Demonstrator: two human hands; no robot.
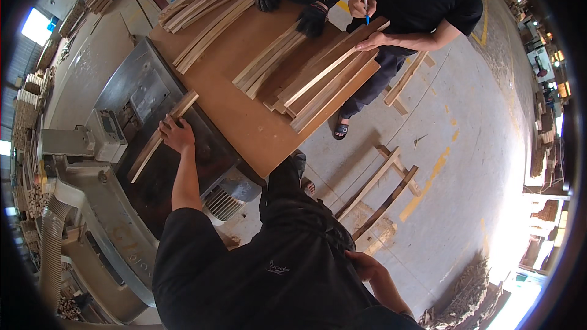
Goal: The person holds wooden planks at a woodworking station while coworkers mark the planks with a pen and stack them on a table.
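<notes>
My left hand point(177, 134) reaches over the dark metal machine table point(211, 146). Its fingers close over a slightly curved wooden strip point(147, 157) that lies slantwise there, both ends showing past the hand. My right hand point(365, 266) rests against the side of my black clothing at hip height, and its fingertips are hidden, so what it may hold does not show. Beyond the machine, a brown board-topped table point(260, 125) carries several curved wooden strips point(214, 33) in loose groups.
A co-worker in a black shirt holds a blue marker point(365, 1) over wooden pieces point(330, 67) at the table's right. Another person's black-gloved hands point(312, 19) touch strips at the far side. A ribbed hose point(52, 238) stands left; a wooden frame point(382, 177) sits on the floor.
</notes>
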